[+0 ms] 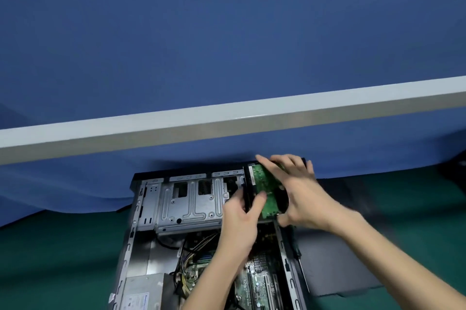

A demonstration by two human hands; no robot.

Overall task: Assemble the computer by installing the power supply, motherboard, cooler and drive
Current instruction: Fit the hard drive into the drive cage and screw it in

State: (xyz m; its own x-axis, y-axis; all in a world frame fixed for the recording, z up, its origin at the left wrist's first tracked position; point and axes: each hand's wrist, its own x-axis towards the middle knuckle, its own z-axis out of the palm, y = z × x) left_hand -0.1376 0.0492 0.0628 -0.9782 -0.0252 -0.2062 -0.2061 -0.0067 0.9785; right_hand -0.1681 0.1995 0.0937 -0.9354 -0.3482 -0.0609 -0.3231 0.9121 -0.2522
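An open computer case [131, 234] lies flat on the table, its far end toward the blue partition. The drive [264, 183], green circuit board facing up, sits tilted over the case's far right corner. My left hand [239, 219] grips its near left edge, thumb on the green board. My right hand [300, 191] holds its right side, fingers curled over the far edge. Inside the case I see the silver drive cage [191, 201], the motherboard [257, 282] and the power supply [141, 292] at the near left, with cables [191, 254] between them.
A dark side panel [335, 264] lies on the green mat [50, 259] right of the case. A blue partition with a white rail [227, 123] rises just behind the case's far end.
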